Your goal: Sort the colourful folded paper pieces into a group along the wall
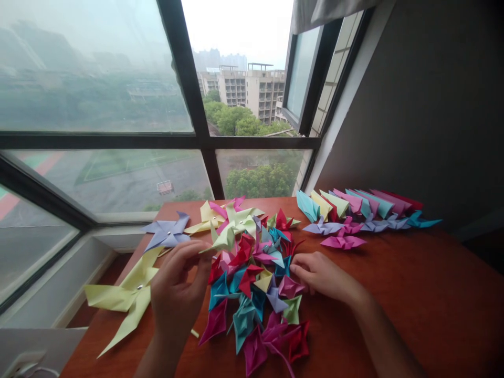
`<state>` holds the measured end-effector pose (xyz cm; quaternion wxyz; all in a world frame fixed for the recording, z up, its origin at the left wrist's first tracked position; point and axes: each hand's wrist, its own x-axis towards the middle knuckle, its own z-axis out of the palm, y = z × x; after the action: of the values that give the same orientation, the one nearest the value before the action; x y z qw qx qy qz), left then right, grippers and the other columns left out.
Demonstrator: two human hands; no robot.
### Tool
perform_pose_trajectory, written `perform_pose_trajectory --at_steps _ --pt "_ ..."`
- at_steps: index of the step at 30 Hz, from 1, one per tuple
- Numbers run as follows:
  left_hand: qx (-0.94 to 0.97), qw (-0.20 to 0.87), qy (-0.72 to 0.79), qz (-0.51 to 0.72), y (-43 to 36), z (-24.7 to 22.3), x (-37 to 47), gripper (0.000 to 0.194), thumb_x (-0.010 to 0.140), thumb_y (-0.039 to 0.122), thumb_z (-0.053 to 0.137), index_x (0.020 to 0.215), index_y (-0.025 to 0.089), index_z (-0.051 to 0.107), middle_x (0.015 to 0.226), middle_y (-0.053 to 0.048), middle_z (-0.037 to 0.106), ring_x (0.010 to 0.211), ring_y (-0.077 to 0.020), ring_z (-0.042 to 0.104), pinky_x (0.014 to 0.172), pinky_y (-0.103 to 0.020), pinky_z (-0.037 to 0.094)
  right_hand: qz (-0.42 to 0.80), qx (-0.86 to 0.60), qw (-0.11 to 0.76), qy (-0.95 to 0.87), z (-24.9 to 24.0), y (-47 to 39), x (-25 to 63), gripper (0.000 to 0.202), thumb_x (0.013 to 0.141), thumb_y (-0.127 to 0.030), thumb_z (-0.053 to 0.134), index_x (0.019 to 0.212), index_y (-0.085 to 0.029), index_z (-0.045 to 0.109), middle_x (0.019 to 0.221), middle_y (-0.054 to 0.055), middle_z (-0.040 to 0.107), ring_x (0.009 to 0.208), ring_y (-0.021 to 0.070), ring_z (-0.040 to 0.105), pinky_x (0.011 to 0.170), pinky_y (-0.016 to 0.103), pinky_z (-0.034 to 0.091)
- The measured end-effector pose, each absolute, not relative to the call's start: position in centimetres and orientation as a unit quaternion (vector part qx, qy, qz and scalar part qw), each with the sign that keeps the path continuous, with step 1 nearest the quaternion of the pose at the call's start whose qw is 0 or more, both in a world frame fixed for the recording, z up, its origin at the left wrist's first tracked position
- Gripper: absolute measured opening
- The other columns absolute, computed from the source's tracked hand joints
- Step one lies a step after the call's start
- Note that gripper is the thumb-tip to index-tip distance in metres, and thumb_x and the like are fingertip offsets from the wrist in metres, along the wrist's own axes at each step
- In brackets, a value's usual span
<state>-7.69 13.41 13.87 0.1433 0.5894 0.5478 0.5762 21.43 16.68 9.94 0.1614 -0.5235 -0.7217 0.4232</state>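
My left hand is closed at the fingertips on one blade of a pale green paper pinwheel, which is raised over the back of a heap of folded paper. My right hand rests at the heap's right edge with its fingers curled together. Its fingertips are beside a blue folded paper piece; what they hold, if anything, is hidden. The heap has several origami pieces, among them a teal one, a red one and a magenta one.
A yellow pinwheel overhangs the left edge of the brown table. Behind it lies a lavender pinwheel. At the back right, folded papers stand in a row, with magenta and lavender pieces before them. Windows rise behind the table.
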Motion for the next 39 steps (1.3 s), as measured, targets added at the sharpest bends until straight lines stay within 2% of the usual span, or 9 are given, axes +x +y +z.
perform_pose_trajectory --at_steps 4,7,13,17,21,28,30,33,39 --pt "0.616 0.189 0.485 0.591 13.3 14.1 -6.8 0.007 0.087 0.017 0.067 0.09 0.023 0.069 0.095 -0.005 0.07 0.092 -0.0207 0.068 0.077 -0.03 0.059 0.315 -0.548 0.234 -0.739 10.3 17.0 21.2 0.036 0.096 -0.039 0.051 0.067 -0.019 0.06 0.062 -0.001 0.062 0.06 0.0146 0.058 0.056 0.023 0.038" --pt "0.641 0.17 0.472 0.582 12.8 14.1 -5.8 0.016 0.086 0.011 0.067 0.092 0.025 0.071 0.099 -0.005 0.07 0.094 -0.0213 0.068 0.082 -0.032 0.058 0.396 -0.504 0.309 -0.703 10.8 16.6 20.3 0.035 0.098 -0.044 0.049 0.078 -0.019 0.064 0.067 -0.001 0.063 0.063 0.0137 0.058 0.059 0.023 0.041" --pt "0.736 0.062 0.434 0.516 11.5 12.7 -4.0 0.025 0.085 0.005 0.065 0.096 0.025 0.073 0.103 -0.008 0.073 0.093 -0.0215 0.072 0.083 -0.031 0.059 0.534 -0.348 0.368 -0.677 11.7 14.3 16.6 0.034 0.096 -0.047 0.055 0.096 -0.018 0.071 0.093 0.004 0.069 0.084 0.0161 0.062 0.072 0.023 0.048" --pt "0.788 0.044 0.375 0.486 11.6 11.5 -3.3 0.027 0.085 0.004 0.064 0.104 0.023 0.072 0.107 -0.011 0.073 0.097 -0.022 0.072 0.083 -0.029 0.059 0.622 -0.33 0.432 -0.564 10.8 13.2 14.5 0.038 0.094 -0.051 0.058 0.111 -0.019 0.068 0.093 0.004 0.067 0.074 0.0129 0.057 0.061 0.021 0.046" --pt "0.809 0.071 0.317 0.489 11.9 11.5 -3.0 0.033 0.085 -0.001 0.055 0.109 0.017 0.068 0.11 -0.014 0.071 0.098 -0.0214 0.071 0.08 -0.028 0.059 0.646 -0.373 0.483 -0.458 9.9 13.1 13.9 0.037 0.085 -0.05 0.07 0.103 -0.018 0.069 0.081 0.002 0.064 0.065 0.0097 0.052 0.056 0.019 0.041" --pt "0.693 0.179 0.435 0.546 11.9 12.4 -3.8 0.014 0.091 0.008 0.054 0.091 0.02 0.061 0.086 -0.004 0.062 0.078 -0.016 0.063 0.07 -0.026 0.053 0.599 -0.421 0.482 -0.482 9.7 13.9 14.9 0.03 0.087 -0.047 0.067 0.09 -0.017 0.067 0.068 -0.001 0.057 0.057 0.0088 0.049 0.049 0.018 0.037" --pt "0.645 0.23 0.469 0.558 12.1 12.4 -4.0 0.009 0.094 0.016 0.056 0.101 0.021 0.059 0.091 -0.004 0.062 0.078 -0.0164 0.063 0.071 -0.028 0.054 0.566 -0.436 0.468 -0.521 9.7 14.0 15.2 0.027 0.089 -0.044 0.064 0.089 -0.017 0.067 0.069 -0.001 0.057 0.059 0.0094 0.049 0.05 0.018 0.038" --pt "0.627 0.275 0.498 0.532 12.5 12.2 -4.2 0.03 0.092 0.026 0.064 0.12 0.021 0.055 0.109 -0.008 0.065 0.086 -0.0186 0.066 0.077 -0.031 0.056 0.502 -0.451 0.445 -0.588 9.8 13.9 15.4 0.025 0.091 -0.04 0.062 0.083 -0.016 0.067 0.069 -0.001 0.057 0.061 0.0098 0.05 0.052 0.019 0.039" --pt "0.647 0.298 0.499 0.493 12.8 11.9 -4.5 0.006 0.092 0.024 0.064 0.093 0.02 0.068 0.083 -0.002 0.069 0.073 -0.0163 0.067 0.069 -0.026 0.055 0.529 -0.446 0.454 -0.561 10.3 13.7 15.5 0.029 0.089 -0.045 0.065 0.08 -0.017 0.066 0.067 -0.002 0.056 0.054 0.0083 0.05 0.048 0.018 0.038"
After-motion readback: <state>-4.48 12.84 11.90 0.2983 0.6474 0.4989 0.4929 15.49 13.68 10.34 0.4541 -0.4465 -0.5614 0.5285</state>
